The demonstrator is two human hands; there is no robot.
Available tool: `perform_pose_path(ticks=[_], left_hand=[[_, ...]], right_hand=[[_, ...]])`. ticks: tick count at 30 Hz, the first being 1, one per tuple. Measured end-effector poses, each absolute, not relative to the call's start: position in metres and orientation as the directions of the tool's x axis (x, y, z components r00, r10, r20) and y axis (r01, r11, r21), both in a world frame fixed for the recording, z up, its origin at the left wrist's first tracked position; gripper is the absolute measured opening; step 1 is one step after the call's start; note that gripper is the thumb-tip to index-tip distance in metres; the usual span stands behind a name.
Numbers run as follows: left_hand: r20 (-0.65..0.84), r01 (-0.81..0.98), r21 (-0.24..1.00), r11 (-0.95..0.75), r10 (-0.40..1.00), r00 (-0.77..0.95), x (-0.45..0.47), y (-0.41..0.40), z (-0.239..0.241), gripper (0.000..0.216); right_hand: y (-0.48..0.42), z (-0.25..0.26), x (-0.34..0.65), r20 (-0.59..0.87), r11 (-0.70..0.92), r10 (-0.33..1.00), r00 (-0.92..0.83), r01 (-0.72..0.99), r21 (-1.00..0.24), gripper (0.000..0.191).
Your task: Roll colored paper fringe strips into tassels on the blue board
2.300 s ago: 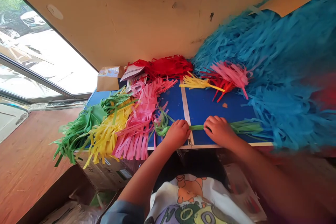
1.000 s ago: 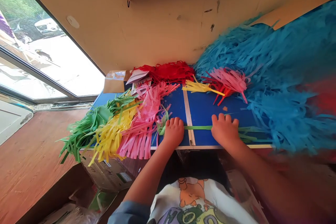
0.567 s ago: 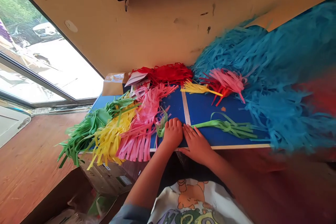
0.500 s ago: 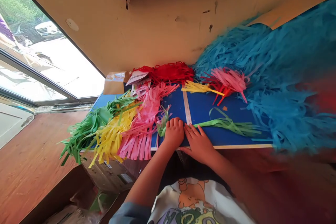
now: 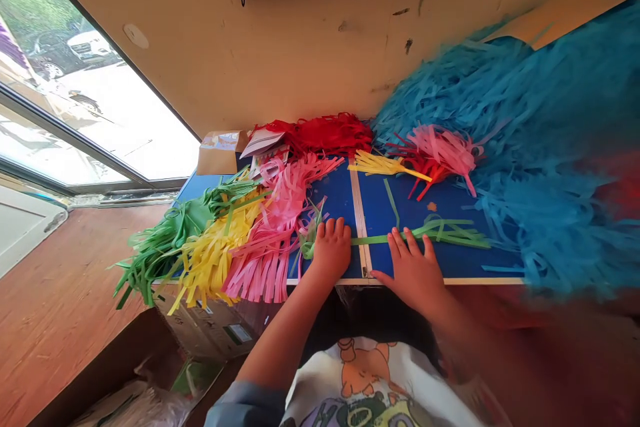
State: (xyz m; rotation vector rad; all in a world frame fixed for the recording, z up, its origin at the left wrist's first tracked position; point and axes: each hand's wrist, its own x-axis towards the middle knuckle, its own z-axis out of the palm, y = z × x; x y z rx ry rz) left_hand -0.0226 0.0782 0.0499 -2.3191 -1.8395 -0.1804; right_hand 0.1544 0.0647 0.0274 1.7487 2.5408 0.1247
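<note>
A green fringed paper strip (image 5: 440,232) lies across the blue table (image 5: 395,203), its thin band running left to right near the front edge. My left hand (image 5: 331,248) presses down on the strip's left end, fingers curled over it. My right hand (image 5: 413,271) lies flat and open on the table just right of the seam, fingertips touching the green band. The loose green fringes fan out to the right of that hand.
Piles of cut paper fringe surround the hands: green (image 5: 165,243), yellow (image 5: 213,257) and pink (image 5: 270,240) at left, red (image 5: 320,133) at back, a large blue heap (image 5: 540,147) at right. A cardboard box (image 5: 217,152) stands behind, and another box sits on the floor (image 5: 125,380).
My right hand slid from beside the left hand to the right along the green band, flattening it. The fringes shifted and spread. My left hand stayed pressing the left end.
</note>
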Motion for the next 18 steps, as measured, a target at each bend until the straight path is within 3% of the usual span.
perform_pose_path(ticks=[3,7,9,15,18], left_hand=[[0.248,0.971,0.007,-0.24,0.941,0.231,-0.007,0.071,0.061,0.029],[0.19,0.841,0.125,-0.526,0.845,0.5,0.011,0.057,0.05,0.065],[0.112,0.8,0.151,-0.581,0.814,0.57,0.005,0.052,0.04,0.072],[-0.004,0.884,0.108,-0.454,0.889,0.457,-0.048,0.042,0.033,0.08],[-0.007,0.902,0.076,-0.425,0.904,0.427,-0.058,0.039,0.037,0.082]], right_hand=[[0.065,0.028,0.153,0.04,0.377,0.923,-0.383,0.919,0.112,0.078],[0.067,0.028,0.155,0.057,0.409,0.907,-0.418,0.904,0.122,0.063],[0.068,0.029,0.156,0.046,0.416,0.903,-0.426,0.898,0.142,0.065],[0.067,0.03,0.155,0.066,0.415,0.903,-0.425,0.901,0.13,0.081],[0.069,0.033,0.152,0.118,0.395,0.906,-0.408,0.911,0.119,0.071]])
